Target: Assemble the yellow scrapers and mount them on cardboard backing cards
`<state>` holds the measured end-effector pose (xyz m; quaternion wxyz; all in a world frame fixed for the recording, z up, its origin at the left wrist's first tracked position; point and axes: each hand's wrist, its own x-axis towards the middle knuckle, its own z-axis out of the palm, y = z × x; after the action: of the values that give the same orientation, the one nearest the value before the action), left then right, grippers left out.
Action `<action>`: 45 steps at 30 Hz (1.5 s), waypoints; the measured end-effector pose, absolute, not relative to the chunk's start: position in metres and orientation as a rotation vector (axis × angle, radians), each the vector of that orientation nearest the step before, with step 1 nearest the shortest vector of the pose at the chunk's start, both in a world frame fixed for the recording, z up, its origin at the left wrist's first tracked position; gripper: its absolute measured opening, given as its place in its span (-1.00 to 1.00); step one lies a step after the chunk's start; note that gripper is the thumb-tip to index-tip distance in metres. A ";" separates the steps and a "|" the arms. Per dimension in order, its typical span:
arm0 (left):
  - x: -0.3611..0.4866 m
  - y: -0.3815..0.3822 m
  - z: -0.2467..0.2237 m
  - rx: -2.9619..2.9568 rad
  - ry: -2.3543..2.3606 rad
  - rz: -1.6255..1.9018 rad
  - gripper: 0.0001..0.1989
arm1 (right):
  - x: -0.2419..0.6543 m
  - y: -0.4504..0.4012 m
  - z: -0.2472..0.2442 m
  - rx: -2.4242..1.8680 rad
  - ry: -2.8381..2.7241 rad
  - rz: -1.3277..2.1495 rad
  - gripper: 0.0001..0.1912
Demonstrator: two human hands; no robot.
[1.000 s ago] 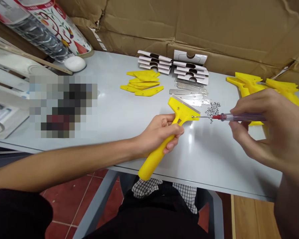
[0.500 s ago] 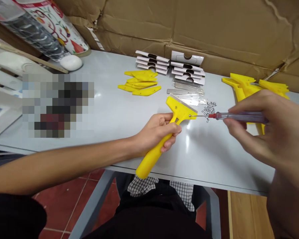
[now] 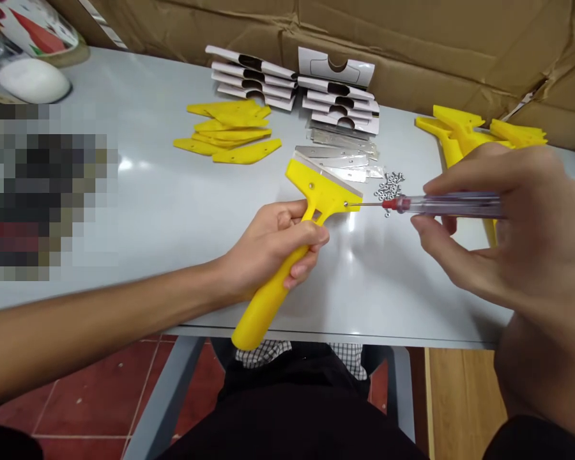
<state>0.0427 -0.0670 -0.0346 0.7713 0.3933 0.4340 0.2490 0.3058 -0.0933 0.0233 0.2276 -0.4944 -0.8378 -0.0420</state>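
Observation:
My left hand is wrapped round the handle of a yellow scraper, held tilted above the table's front part. A thin metal blade shows along the scraper's wide head. Between the fingers and thumb of my right hand is a screwdriver with a clear handle and a red collar. Its shaft points left, and the tip meets a small screw at the head's right corner. Another hole in the head lies further left. Just behind the screwdriver's collar, a pile of small screws rests on the table.
Yellow blade covers lie in a loose pile left of several metal blades. White folded cards stand in two rows behind them. More yellow scrapers are stacked at the right. A cardboard wall closes the table's back.
The camera view has shifted, so the table's things appear further left and higher. Both hands keep their holds, and the screwdriver tip stays at the same corner screw.

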 end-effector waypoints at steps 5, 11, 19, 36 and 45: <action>0.044 -0.067 -0.033 0.853 0.950 0.535 -0.83 | 0.311 -0.088 0.021 -1.304 -2.312 -0.283 -0.62; 0.043 -0.067 -0.034 0.873 0.953 0.528 -0.84 | 0.309 -0.083 0.024 -1.255 -2.366 -0.263 -0.79; 0.044 -0.066 -0.032 0.851 0.946 0.552 -0.80 | 0.304 -0.090 0.027 -1.276 -2.379 -0.012 -0.75; 0.042 -0.069 -0.036 0.883 0.933 0.575 -0.87 | 0.320 -0.086 0.021 -1.432 -2.343 -0.345 -0.67; 0.043 -0.068 -0.035 0.826 0.920 0.574 -0.82 | 0.321 -0.083 0.019 -1.319 -2.373 -0.338 -0.67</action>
<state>0.0435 -0.0681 -0.0348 0.7765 0.3820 0.4250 0.2654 0.3212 -0.0832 0.0193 0.2014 -0.4722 -0.8496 -0.1211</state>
